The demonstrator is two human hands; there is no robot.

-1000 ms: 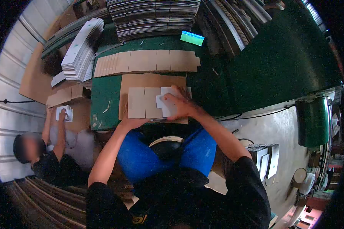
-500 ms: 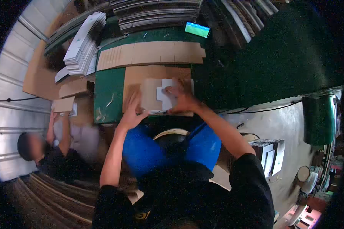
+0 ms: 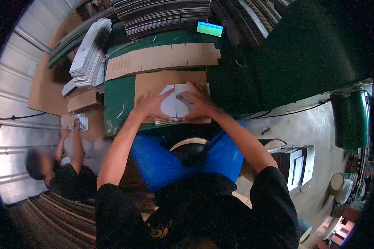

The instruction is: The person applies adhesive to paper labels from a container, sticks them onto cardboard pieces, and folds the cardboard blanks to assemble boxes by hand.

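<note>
In the head view a white-faced folded cardboard piece (image 3: 173,103) lies in front of me, with layered edges showing at its near side. My left hand (image 3: 150,104) lies over its left side, fingers spread and thumb toward the near edge. From the right, my right hand (image 3: 199,103) rests on the same piece, its fingers apart and one reaching toward the middle. A small dark mark shows near that fingertip. Under the piece is a brown cardboard sheet (image 3: 170,76). The undersides of both hands are hidden.
Slotted brown cardboard strips (image 3: 162,57) lie beyond the sheet on the green table (image 3: 119,93). White cardboard pieces (image 3: 87,58) are stacked at left, more cardboard (image 3: 164,18) at the back. A lit phone (image 3: 210,29) stands there. Another person (image 3: 66,170) handles cardboard at left.
My left hand has moved right and forward onto the piece. The brown flap on its left now shows white, joining the white part. My right hand stays about where it was.
</note>
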